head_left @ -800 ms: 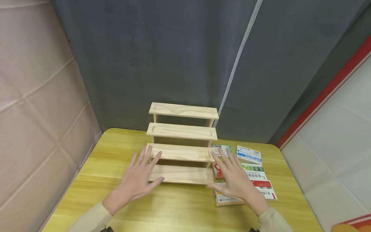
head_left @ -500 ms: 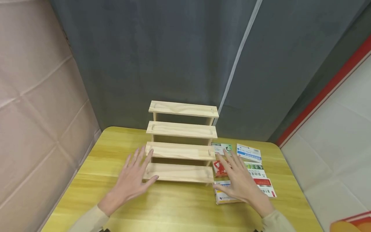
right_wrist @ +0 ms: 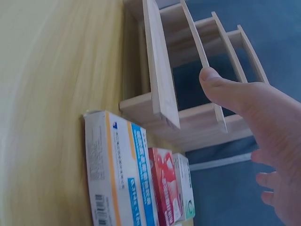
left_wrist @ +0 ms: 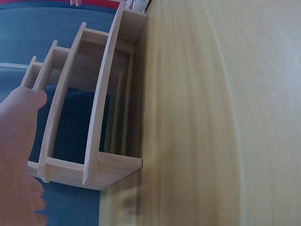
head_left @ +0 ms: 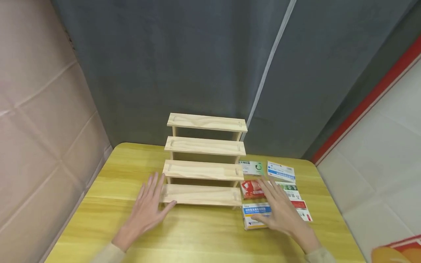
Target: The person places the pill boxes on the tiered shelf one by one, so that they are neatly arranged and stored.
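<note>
A pale wooden rack [head_left: 204,170] with several stepped shelves stands in the middle of the table. My left hand [head_left: 144,212] is at the rack's front left corner, fingers spread and holding nothing. Over the boxes at the rack's right, my right hand [head_left: 283,208] has its fingers extended and nothing in them. Below it lie a blue-and-white box [head_left: 256,215] and a red box [head_left: 251,190], both partly covered by the hand. The right wrist view shows the blue-and-white box [right_wrist: 122,174], the red box [right_wrist: 164,183] and a green-and-white box [right_wrist: 184,186] in a row beside the rack.
More flat boxes lie to the right: a white one with a blue stripe [head_left: 281,171], one with green print [head_left: 291,190] and a red-and-white one [head_left: 302,210]. A dark curtain [head_left: 164,73] hangs behind the table [head_left: 197,233]. Light cloth walls stand on both sides.
Both hands have drawn back from the rack's front, the left one to the left and the right one rightward over the boxes. The rack and boxes keep their places.
</note>
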The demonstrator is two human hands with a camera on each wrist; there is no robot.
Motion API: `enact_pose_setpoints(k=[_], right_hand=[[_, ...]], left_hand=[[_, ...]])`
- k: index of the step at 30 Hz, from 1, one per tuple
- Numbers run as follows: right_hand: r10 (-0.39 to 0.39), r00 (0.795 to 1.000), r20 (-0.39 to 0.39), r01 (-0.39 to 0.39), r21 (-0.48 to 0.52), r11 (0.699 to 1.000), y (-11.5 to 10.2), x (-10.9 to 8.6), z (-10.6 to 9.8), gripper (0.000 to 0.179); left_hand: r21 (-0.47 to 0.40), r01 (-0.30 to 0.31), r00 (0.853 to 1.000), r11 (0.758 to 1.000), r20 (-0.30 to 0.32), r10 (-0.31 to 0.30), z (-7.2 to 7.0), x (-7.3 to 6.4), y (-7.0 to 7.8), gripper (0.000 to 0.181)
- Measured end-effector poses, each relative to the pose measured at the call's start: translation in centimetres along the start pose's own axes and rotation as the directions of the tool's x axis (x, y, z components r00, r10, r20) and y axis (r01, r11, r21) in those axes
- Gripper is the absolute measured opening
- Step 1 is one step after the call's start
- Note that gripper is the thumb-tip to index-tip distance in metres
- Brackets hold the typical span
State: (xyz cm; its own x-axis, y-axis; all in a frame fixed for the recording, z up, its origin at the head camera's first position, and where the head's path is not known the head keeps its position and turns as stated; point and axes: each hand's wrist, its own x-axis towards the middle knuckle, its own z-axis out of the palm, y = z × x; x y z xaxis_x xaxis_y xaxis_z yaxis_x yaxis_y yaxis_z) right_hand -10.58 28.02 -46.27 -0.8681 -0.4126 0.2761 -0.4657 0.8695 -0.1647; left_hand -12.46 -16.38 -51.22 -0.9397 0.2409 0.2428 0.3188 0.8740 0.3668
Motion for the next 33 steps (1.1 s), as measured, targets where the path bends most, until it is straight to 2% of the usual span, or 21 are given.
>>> enact_pose_setpoints(k=[3, 6, 10, 14, 23, 27, 30, 33], right_hand=[[0.015, 1.000, -0.009, -0.015, 0.014, 1.000, 0.4, -0.5, 0.4, 0.121], [0.029, 0.999, -0.018, -0.028, 0.015, 0.999, 0.9, -1.5, 0.6, 0.124], [0.048, 0.999, -0.004, -0.048, 0.037, 0.998, 1.5, -2.4, 1.0, 0.127], [0.065, 0.998, 0.005, -0.065, 0.064, 0.996, 1.8, -2.9, 1.8, 0.123], [0.061, 0.998, -0.001, -0.060, 0.062, 0.996, 2.6, -3.6, 3.1, 0.114], [0.116, 0.992, 0.056, -0.121, 0.079, 0.990, 2.9, -3.8, 3.4, 0.108], [0.178, 0.975, 0.134, -0.192, 0.094, 0.977, 3.0, -4.1, 3.7, 0.103], [0.215, 0.960, 0.176, -0.233, 0.083, 0.969, 3.1, -4.3, 4.0, 0.101]], left_hand=[[-0.024, 0.029, 1.000, 0.999, -0.001, -0.029, 0.6, -0.1, -0.3, 0.097], [-0.057, 0.040, 0.999, 0.998, -0.007, -0.041, 1.8, -0.3, -0.3, 0.098], [-0.136, 0.058, 0.996, 0.989, -0.052, -0.066, 3.2, -0.5, -0.3, 0.103], [-0.202, 0.068, 0.991, 0.977, -0.100, -0.090, 3.7, -0.4, -0.4, 0.108], [-0.214, 0.105, 0.991, 0.971, -0.063, -0.121, 4.2, -0.3, -0.6, 0.105], [-0.196, 0.098, 0.993, 0.976, -0.049, -0.109, 4.4, -0.2, -0.5, 0.098], [-0.193, 0.085, 0.994, 0.978, -0.053, -0.097, 4.6, -0.2, -0.6, 0.092], [-0.203, 0.082, 0.994, 0.976, -0.060, -0.096, 4.9, -0.2, -0.7, 0.088]])
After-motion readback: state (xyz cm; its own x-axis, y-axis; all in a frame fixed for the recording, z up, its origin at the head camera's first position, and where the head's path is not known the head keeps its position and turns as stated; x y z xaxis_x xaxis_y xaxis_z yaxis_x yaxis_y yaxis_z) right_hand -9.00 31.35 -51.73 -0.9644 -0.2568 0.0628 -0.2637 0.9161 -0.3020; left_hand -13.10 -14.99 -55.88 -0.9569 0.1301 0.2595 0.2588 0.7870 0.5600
